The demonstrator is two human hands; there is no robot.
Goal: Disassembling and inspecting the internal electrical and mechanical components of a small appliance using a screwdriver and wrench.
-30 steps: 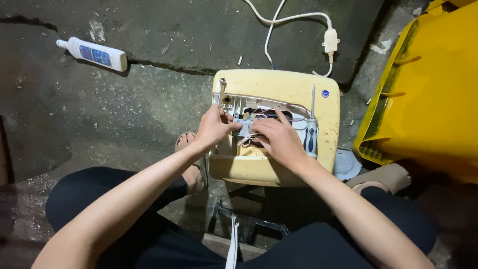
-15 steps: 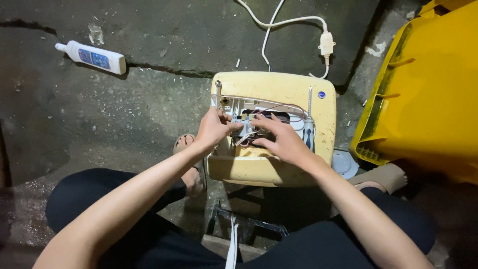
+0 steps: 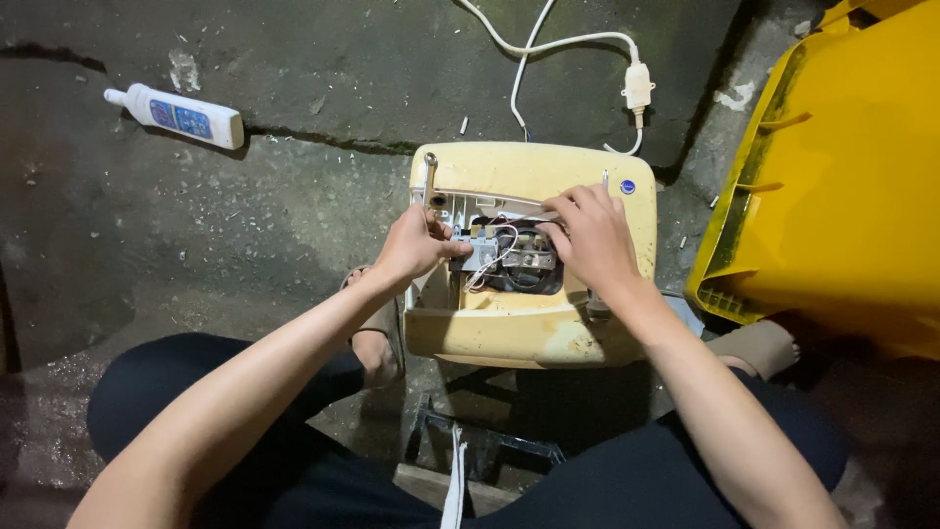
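- Floor (image 3: 245, 225): rough dark concrete, gritty, pale specks; long crack runs from upper left toward centre.
- White tube (image 3: 176, 116) w/ blue label lies flat, upper left of frame, well apart from the hands.
- White cord (image 3: 548, 44) loops at top centre, ends in a small white plug block (image 3: 637, 86) just above the casing.
- Yellow bin (image 3: 842, 176) fills right edge, dirty rim, near the casing but not touching as far as I can tell.
- Person sits low, dark trousers at bottom; a sandalled foot (image 3: 377, 333) at centre left, beside the casing.
- Casing (image 3: 529, 323): centre of frame, pale yellow plastic, rounded corners, scuffed + stained, small blue dot near its upper right corner. Open cavity in the middle shows dark round part, metal bracket, thin white wires (image 3: 494, 255).
- Left hand (image 3: 416, 245): at cavity's left edge, fingers curled in, thumb + fingertips pinched at the metal bracket; exact grip hard to tell.
- Right hand (image 3: 592, 235): over cavity's right side, fingers bent loosely, tips pressing down at the top rim near the wires; can't tell if anything's gripped.
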